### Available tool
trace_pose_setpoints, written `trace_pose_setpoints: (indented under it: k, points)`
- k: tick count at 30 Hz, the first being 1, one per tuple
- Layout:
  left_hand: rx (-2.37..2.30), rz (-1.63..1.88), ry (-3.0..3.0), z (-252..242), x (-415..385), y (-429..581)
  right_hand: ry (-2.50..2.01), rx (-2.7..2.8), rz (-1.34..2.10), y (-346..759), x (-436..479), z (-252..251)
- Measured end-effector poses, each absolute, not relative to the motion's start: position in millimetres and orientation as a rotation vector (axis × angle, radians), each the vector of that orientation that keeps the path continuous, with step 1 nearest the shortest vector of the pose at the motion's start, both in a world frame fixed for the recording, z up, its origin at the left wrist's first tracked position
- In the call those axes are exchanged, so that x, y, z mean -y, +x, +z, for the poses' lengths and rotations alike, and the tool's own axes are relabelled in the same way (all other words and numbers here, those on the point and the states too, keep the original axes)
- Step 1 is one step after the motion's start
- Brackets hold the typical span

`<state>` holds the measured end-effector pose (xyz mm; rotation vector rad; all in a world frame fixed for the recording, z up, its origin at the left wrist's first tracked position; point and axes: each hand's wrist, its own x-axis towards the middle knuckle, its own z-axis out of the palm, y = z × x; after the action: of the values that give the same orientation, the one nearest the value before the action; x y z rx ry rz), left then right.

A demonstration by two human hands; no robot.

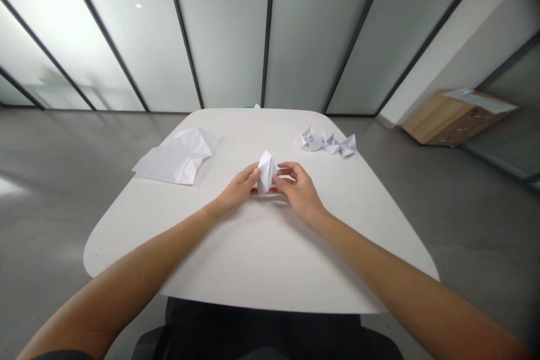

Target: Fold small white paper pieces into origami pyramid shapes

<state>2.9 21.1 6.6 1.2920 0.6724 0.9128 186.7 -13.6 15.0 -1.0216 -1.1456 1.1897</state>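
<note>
Right now, a folded white paper piece stands pointed end up between both hands, above the middle of the white tabletop. The left hand grips it from one side, its fingers closed narrowly on the paper, while the right hand holds the other side, its fingers curled and pressed against the fold. Whether the piece is hollow is too small to tell. Left of the piece lies a creased, partly folded paper sheet; beyond it to the right sits a row of small folded paper shapes. Far to its right on the floor stands a low wooden cabinet, with loose paper on top.
</note>
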Motion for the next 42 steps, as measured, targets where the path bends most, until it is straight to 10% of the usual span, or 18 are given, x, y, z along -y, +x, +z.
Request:
trace_pose_setpoints:
  k: [42]
  points:
    - [-1.038, 1.151, 1.826, 17.3, -27.8, -11.7, -1.164, 1.350, 1.085, 195.0, 8.2, 3.2]
